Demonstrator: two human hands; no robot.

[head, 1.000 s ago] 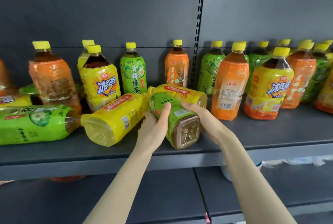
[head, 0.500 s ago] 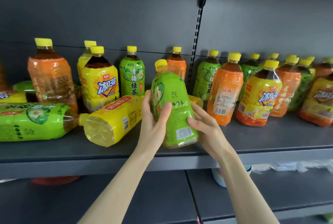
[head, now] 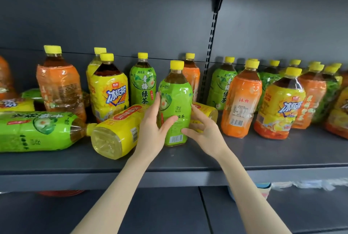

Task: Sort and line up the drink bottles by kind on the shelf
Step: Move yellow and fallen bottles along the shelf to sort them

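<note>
A green tea bottle (head: 176, 100) with a yellow cap stands upright on the dark grey shelf (head: 263, 154), near the front middle. My left hand (head: 153, 128) grips its left side with the thumb across the label. My right hand (head: 204, 130) holds its right side, fingers curled round the lower label. A yellow bottle (head: 116, 132) lies on its side just left of them, base toward me. Another yellow bottle (head: 206, 111) lies behind my right hand, partly hidden. A green bottle (head: 37, 130) lies flat at far left.
Upright orange (head: 242, 102), yellow (head: 280, 105) and green (head: 220, 87) bottles crowd the right half. Upright orange (head: 58, 83), yellow (head: 109, 90) and green (head: 143, 81) bottles stand at the back left. A slotted upright post (head: 209, 51) divides the back wall. A lower shelf (head: 150, 211) runs below.
Both hands tipped the green bottle up from lying on its side and set it upright on the shelf. It now stands level, a little further back than half a second ago.
</note>
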